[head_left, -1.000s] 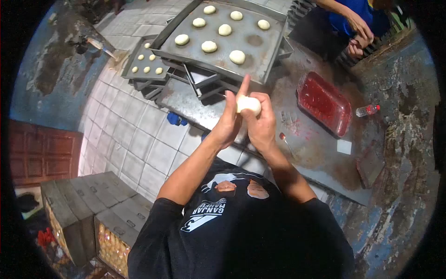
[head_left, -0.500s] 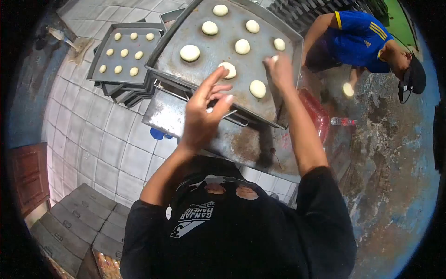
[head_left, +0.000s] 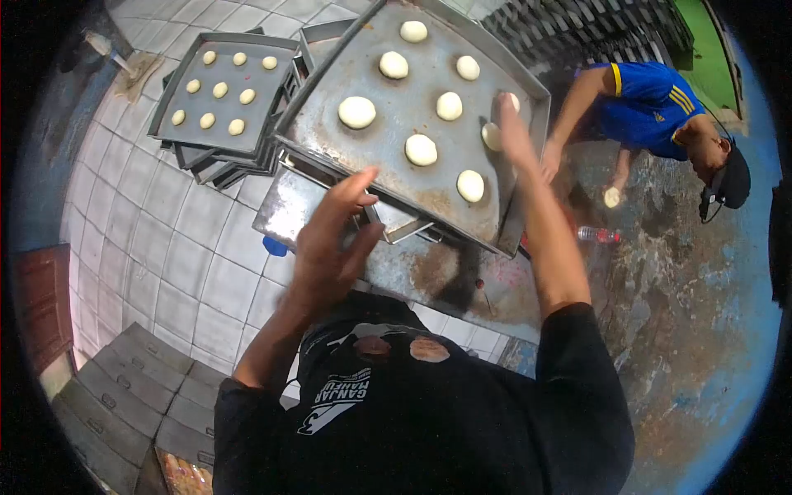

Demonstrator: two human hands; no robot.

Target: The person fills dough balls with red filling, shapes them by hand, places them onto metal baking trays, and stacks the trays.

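Several pale round dough balls point(head_left: 449, 106) sit spaced apart on a large metal baking tray point(head_left: 322, 132). My left hand point(head_left: 334, 235) is held just off the tray's near edge, fingers apart and nothing in it. Over the tray's right side is my right hand point(head_left: 516, 140), smeared by motion, its fingers seen edge-on. Beside it lies one dough ball point(head_left: 490, 136), partly covered by the hand. Another dough ball point(head_left: 516, 103) shows at its fingertips; whether they touch, I cannot make out.
At the left stands a stack of trays, the top tray point(head_left: 186, 136) bearing small dough balls. On the right, a co-worker in a blue shirt point(head_left: 660, 99) holds a dough piece point(head_left: 611, 198) over the worn table point(head_left: 660, 272). A plastic bottle point(head_left: 598, 235) lies near the tray.
My right hand has moved up and right, and a dough ball now lies on the tray beside it. My left hand has drawn back from the tray, down and left.
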